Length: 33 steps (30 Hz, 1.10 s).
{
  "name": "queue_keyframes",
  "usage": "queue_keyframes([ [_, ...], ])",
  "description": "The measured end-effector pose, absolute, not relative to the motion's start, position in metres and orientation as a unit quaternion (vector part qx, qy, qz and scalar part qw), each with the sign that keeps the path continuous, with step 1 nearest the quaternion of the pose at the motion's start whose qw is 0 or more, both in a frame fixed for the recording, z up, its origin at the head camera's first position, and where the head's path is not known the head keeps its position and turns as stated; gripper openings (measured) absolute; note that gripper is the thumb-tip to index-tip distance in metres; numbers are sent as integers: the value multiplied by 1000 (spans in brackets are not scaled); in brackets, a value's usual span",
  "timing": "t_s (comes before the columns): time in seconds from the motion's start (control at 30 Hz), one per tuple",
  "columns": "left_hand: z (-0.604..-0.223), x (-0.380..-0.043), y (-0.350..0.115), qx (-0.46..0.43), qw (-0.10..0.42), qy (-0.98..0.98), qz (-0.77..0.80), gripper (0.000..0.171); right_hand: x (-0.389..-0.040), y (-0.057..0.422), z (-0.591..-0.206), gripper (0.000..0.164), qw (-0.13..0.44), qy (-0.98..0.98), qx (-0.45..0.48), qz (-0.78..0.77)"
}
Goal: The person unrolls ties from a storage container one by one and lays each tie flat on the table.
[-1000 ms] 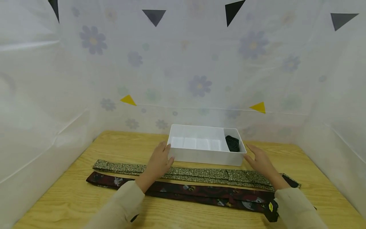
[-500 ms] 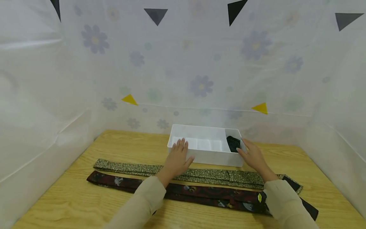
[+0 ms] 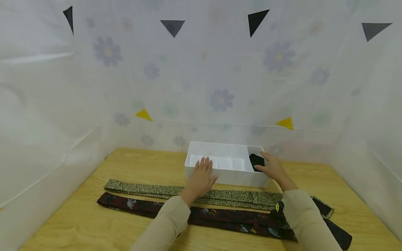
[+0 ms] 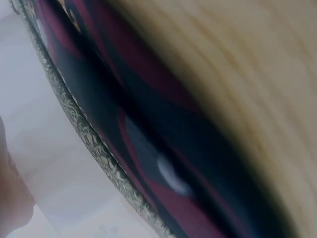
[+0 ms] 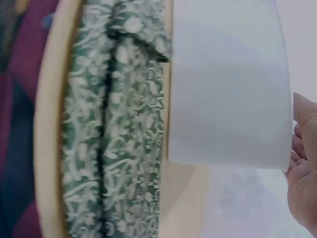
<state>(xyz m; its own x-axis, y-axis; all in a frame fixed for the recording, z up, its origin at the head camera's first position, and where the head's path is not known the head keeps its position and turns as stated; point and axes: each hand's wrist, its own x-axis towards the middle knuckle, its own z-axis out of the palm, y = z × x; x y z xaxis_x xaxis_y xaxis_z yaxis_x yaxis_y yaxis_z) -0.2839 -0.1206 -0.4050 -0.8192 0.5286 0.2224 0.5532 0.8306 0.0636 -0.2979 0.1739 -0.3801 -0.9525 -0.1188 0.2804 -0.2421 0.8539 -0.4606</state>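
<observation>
We have our left hand point(image 3: 200, 177), fingers straight, at the white box's point(image 3: 240, 179) front. Our right hand point(image 3: 274, 169) reaches to its right compartment's dark roll point(image 3: 255, 160); whether it grips, we cannot tell.

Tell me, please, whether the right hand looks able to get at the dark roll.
Probably yes: the right hand is at the right end of the white box, its thumb close to the dark roll, and the top is open.

Left hand point(image 3: 201, 177) farther right along box point(image 3: 242, 179), right hand point(image 3: 274, 169) nearer dark roll point(image 3: 255, 161)
</observation>
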Motion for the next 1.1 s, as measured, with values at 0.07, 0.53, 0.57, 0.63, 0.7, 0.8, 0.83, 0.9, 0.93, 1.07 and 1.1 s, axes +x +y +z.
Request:
queue_keyframes([
  [0.07,-404,-285,-121,-282,105,-951,-63,60,-301,171,-379,69,120,-956,94,251],
  [0.53,-394,-286,-126,-276,96,-954,-66,59,-320,154,-360,71,46,-983,99,146],
  [0.57,-394,-285,-125,-276,94,-954,-64,59,-321,154,-361,69,48,-984,104,133],
  [0.63,-393,-283,-124,-276,94,-955,-60,59,-321,155,-361,61,53,-986,119,104],
  [0.7,-392,-280,-123,-276,93,-955,-56,59,-322,156,-363,55,66,-986,132,75],
  [0.8,-392,-277,-121,-273,93,-956,-49,59,-322,158,-365,49,81,-985,145,36],
  [0.83,-393,-276,-121,-271,93,-957,-47,59,-322,158,-366,49,83,-986,145,30],
  [0.9,-392,-275,-120,-269,94,-957,-46,59,-323,159,-366,53,83,-987,138,19],
  [0.93,-392,-274,-119,-268,95,-958,-44,59,-322,159,-365,53,83,-987,137,12],
  [1.07,-392,-273,-115,-269,98,-958,-37,58,-322,161,-364,53,78,-989,124,1],
  [1.1,-392,-273,-114,-269,98,-958,-33,58,-321,162,-364,52,77,-989,123,-1],
])
